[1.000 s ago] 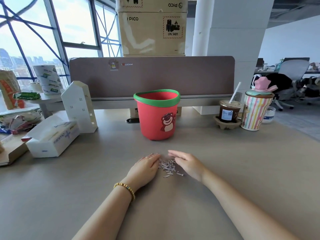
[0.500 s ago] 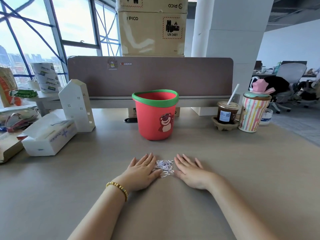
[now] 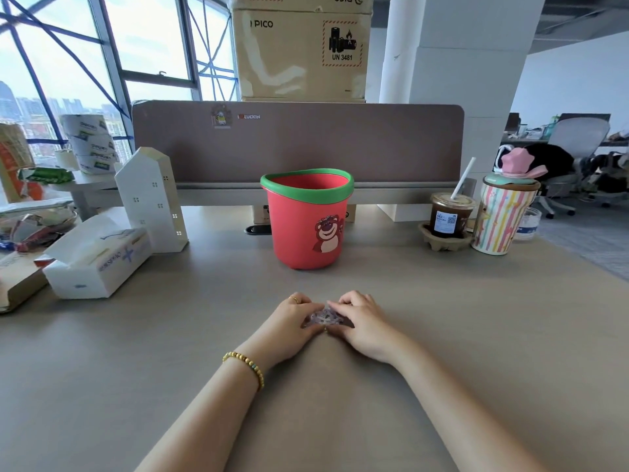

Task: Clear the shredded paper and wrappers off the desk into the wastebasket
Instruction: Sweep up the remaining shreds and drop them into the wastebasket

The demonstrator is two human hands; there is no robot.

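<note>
step: gather | left hand (image 3: 289, 323) + right hand (image 3: 361, 321) cupped together, closed around shredded paper (image 3: 323, 316) on surface (image 3: 476, 318), corralling scraps for one lift | red wastebasket (image 3: 308, 218) directly beyond, mouth open, short carry

"PICO", "UN 3481" on cardboard box (image 3: 299, 52)

I saw bright daylight from the windows (image 3: 68, 63) at left, soft shadows, wide-angle bending at edges
</note>
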